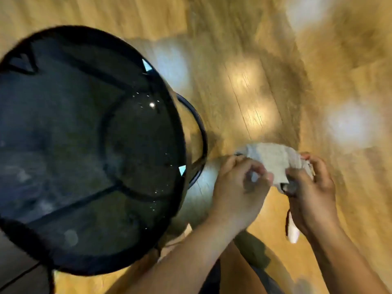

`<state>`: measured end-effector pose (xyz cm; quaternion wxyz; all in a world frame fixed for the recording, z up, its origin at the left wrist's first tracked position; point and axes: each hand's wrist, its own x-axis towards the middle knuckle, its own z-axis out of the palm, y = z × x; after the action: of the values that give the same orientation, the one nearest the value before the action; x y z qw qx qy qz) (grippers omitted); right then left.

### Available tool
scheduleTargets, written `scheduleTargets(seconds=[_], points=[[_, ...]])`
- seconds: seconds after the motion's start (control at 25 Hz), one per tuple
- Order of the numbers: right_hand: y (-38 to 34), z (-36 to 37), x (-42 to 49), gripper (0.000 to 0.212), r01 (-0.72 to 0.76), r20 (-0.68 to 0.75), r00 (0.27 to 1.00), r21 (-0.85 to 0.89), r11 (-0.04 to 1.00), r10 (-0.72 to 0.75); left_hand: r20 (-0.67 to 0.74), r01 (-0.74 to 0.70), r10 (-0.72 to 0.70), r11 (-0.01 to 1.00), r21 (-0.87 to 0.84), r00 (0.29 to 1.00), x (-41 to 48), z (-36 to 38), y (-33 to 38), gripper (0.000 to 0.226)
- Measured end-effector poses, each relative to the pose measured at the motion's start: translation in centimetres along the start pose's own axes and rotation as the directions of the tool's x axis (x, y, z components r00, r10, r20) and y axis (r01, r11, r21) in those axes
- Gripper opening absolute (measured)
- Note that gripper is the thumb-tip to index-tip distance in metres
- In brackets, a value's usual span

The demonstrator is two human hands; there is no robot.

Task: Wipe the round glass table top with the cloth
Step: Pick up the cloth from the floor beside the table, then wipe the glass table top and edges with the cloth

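The round glass table top [63, 128] fills the left of the view, dark with a black rim and black frame bars showing through it; small specks and faint smears lie on the glass. A light grey cloth [273, 161] is bunched between both hands, to the right of the table and above the floor. My left hand [237, 185] grips its left end. My right hand [311, 187] grips its right end. Neither hand nor the cloth touches the glass. The view is motion-blurred.
A wooden plank floor [265, 71] with bright light patches spreads behind and to the right. A black ring of the table's base [201, 132] shows below the rim. A thin black cable [21, 274] runs at the bottom left. My legs are below my arms.
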<state>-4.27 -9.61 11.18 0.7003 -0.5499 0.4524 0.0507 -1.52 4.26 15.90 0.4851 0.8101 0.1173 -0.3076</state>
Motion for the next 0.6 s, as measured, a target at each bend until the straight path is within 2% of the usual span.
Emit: scheduleTargets(seconds=[0.04,0.08,0.12,0.16,0.24,0.32,0.36,0.4,0.44,0.52,0.56,0.6], points=[[-2.5,0.7,-2.1,0.043,0.038,0.052,0.998,0.001,0.999,-0.038,-0.008,0.109,-0.114,0.971,-0.213,0.993,-2.0,-2.3,1.9,0.021],[-5.9,2.7,-4.6,0.046,0.065,0.152,0.986,-0.002,0.998,-0.064,-0.028,0.22,-0.26,0.866,-0.449,0.965,-3.6,-5.8,3.7,0.029],[-8.6,4.9,-6.7,0.05,0.095,0.262,0.962,-0.028,0.995,-0.084,0.037,0.322,-0.392,0.695,-0.643,0.919,-4.8,-9.1,4.9,0.034],[-10.9,7.3,-8.8,0.053,0.113,0.36,0.929,-0.056,0.992,-0.085,0.146,0.395,-0.448,0.535,-0.747,0.882,-6.0,-12.3,5.9,0.04],[-14.1,12.4,-12.3,0.052,0.188,0.572,0.817,-0.144,0.971,-0.073,0.258,0.449,-0.434,0.425,-0.786,0.863,-8.0,-18.1,5.9,0.046],[-14.5,16.8,-14.8,0.037,0.228,0.718,0.696,-0.237,0.945,0.012,0.19,0.342,-0.394,0.362,-0.867,0.899,-9.7,-22.8,4.2,0.04],[-14.2,18.4,-15.7,0.024,0.198,0.753,0.655,-0.252,0.947,0.064,0.094,0.249,-0.373,0.393,-0.885,0.923,-10.5,-24.8,3.0,0.035],[-13.9,20.0,-16.7,0.013,0.111,0.75,0.647,-0.27,0.956,0.137,-0.011,0.165,-0.359,0.455,-0.875,0.933,-11.3,-26.6,1.9,0.032],[-13.1,21.7,-17.6,0.029,0.023,0.72,0.661,-0.3,0.954,0.211,-0.095,0.103,-0.34,0.521,-0.847,0.935,-12.3,-28.4,0.5,0.033],[-10.8,25.0,-19.7,0.081,-0.107,0.614,0.673,-0.471,0.875,0.413,-0.163,0.041,-0.28,0.603,-0.797,0.946,-14.3,-31.2,-2.3,0.041],[-9.6,26.6,-21.0,0.091,-0.141,0.562,0.65,-0.572,0.808,0.512,-0.163,0.024,-0.241,0.624,-0.781,0.957,-15.1,-32.3,-3.5,0.043],[-8.5,28.1,-22.1,0.088,-0.15,0.536,0.609,-0.645,0.749,0.584,-0.168,0.0,-0.198,0.646,-0.763,0.966,-15.8,-33.2,-4.8,0.043]])
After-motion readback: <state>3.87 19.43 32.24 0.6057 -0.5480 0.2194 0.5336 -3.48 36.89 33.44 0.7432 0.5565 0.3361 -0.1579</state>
